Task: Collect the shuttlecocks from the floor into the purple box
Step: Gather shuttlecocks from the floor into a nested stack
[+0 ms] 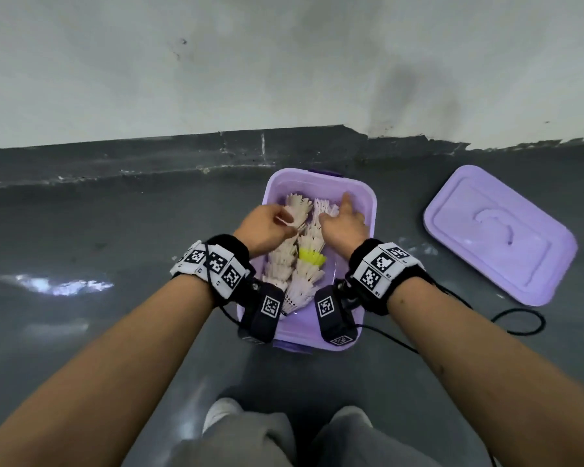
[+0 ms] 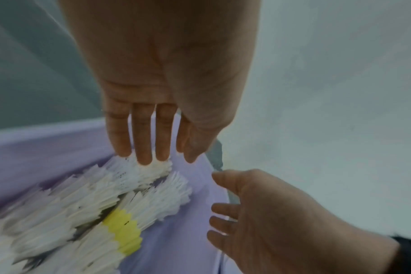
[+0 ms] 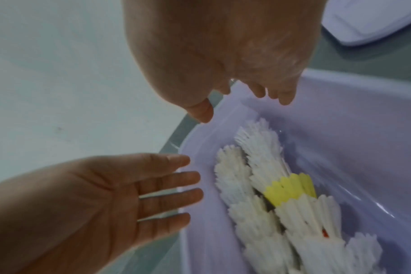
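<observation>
The purple box (image 1: 371,210) stands on the grey floor in front of my knees. Rows of white shuttlecocks (image 1: 284,261) lie nested inside it, with one yellow shuttlecock (image 1: 312,257) among them. My left hand (image 1: 282,217) hovers over the far left of the box, and its straight fingers (image 2: 142,140) point down onto the white feathers (image 2: 139,174). My right hand (image 1: 344,214) is spread over the far right of the box and holds nothing. In the right wrist view its fingers (image 3: 284,96) hang loosely curled above the yellow shuttlecock (image 3: 289,187).
The purple lid (image 1: 499,234) lies flat on the floor to the right of the box. A black cable (image 1: 520,321) loops beside it. A pale wall (image 1: 284,62) rises just behind the box. My knees (image 1: 284,439) are at the bottom edge.
</observation>
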